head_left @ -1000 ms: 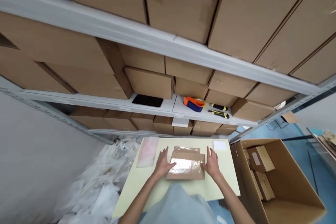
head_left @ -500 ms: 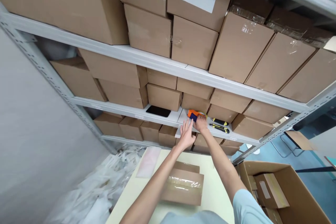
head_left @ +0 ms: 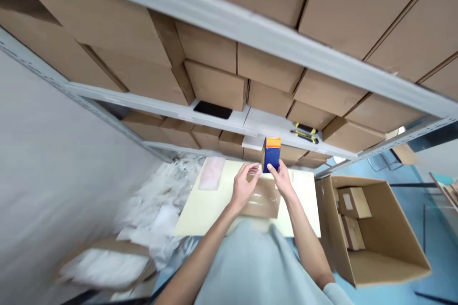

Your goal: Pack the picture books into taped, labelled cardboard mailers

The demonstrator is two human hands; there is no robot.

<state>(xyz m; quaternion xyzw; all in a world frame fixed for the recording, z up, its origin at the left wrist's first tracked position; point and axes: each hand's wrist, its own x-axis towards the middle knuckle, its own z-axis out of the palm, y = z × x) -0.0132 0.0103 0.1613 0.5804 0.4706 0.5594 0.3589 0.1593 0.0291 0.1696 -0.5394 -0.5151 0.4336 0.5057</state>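
My right hand (head_left: 282, 180) is closed round a tape dispenser (head_left: 272, 156), dark blue with an orange top, held upright above the table. A tan roll edge shows on its left side. My left hand (head_left: 245, 182) is beside it, fingertips pinched together at the dispenser's lower left edge; whatever lies between them is too small to make out. Below both hands a cardboard box (head_left: 262, 200) with shiny clear tape lies on the pale yellow table (head_left: 193, 214), partly hidden by my hands and shirt.
A shelf (head_left: 265, 121) ahead holds cardboard boxes, a black flat phone-like thing (head_left: 213, 109) and yellow-black utility knives (head_left: 305, 136). A large open carton (head_left: 386, 267) with small boxes stands right. White wrapping scraps (head_left: 150, 200) heap at left. A pinkish-white sheet (head_left: 211, 173) lies on the table.
The tape dispenser has come off the shelf in my right hand, towards me and over the table. My left hand has drawn back with it, its fingers now pinched. The view has tilted down.
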